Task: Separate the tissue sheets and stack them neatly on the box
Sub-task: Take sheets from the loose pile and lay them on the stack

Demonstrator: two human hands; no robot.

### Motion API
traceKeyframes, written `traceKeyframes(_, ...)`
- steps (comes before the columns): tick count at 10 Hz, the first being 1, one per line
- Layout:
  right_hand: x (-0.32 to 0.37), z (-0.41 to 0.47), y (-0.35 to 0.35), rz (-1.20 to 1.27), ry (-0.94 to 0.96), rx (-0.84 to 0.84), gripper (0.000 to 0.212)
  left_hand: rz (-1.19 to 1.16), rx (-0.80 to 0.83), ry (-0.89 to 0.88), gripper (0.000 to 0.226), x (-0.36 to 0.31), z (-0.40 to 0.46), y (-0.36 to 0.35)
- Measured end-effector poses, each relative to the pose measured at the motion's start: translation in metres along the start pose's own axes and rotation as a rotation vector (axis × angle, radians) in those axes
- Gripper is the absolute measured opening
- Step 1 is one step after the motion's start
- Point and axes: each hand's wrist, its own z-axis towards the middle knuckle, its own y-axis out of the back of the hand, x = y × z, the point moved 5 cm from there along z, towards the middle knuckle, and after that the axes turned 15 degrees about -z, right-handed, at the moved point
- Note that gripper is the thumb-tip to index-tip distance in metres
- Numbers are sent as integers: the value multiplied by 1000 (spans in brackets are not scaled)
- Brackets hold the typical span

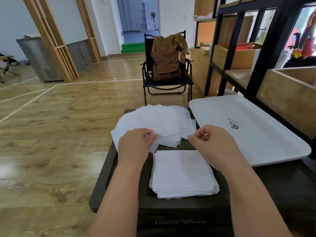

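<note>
Left hand (135,144) pinches the near edge of the loose tissue pile (159,124); right hand (212,144) pinches its right corner. Neat stack (183,175) sits nearer on the box (109,185).

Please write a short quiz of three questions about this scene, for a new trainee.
1. True or false: the neat stack of tissue sheets lies on the white tray.
2. Which pile is nearer the person? A. the neat stack B. the loose pile of tissue sheets
3. What does the left hand pinch?

Key
1. False: it lies on the dark box.
2. A
3. The near edge of the loose pile; the right hand is beside it.
</note>
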Motion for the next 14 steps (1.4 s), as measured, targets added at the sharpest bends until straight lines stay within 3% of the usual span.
traceKeyframes(3,-1,1,-2,-3,-1,19,16,77,61,42,50,5,1,-5)
traceKeyframes(5,1,0,-2,-7,5,11,16,24,-35,39,29,4,1,3)
traceKeyframes(7,1,1,-2,-26,10,14,17,65,93,52,59,6,1,-6)
traceKeyframes(9,1,1,-3,-14,7,11,17,47,64,-35,45,2,1,-6)
traceKeyframes(10,1,2,-3,-24,7,8,17,21,-18,-78,28,-2,2,-1)
traceKeyframes(12,0,3,-2,-33,14,-16,17,-135,-153,-49,16,-15,-2,17)
traceKeyframes(13,-1,3,0,-21,19,-30,17,-344,-160,55,19,-21,-5,26)
traceKeyframes(14,1,2,1,5,42,-40,15,-717,-93,194,21,-26,-7,32)
